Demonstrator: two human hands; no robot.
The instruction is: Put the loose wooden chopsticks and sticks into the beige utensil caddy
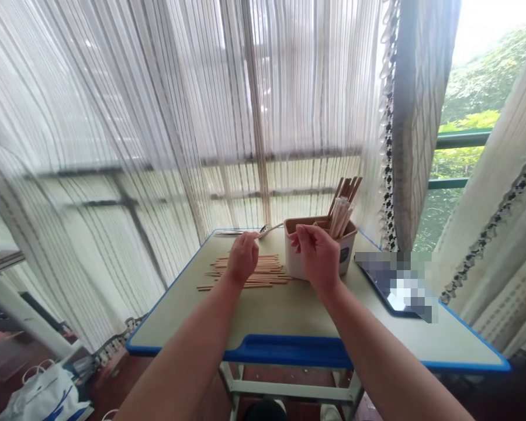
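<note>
My left hand is closed round the wooden handle of a spoon, whose metal bowl points toward the holder. Under that hand several wooden chopsticks lie flat in a pile on the desk. My right hand hovers in front of a white utensil holder, fingers curled in a pinch; what they hold, if anything, I cannot make out. More chopsticks stand upright in the holder's right side.
The small desk has a pale top, blue edges and a blue front groove. A dark flat device lies at the right. Sheer curtains hang behind, and a window opens at the right. White bags sit on the floor at left.
</note>
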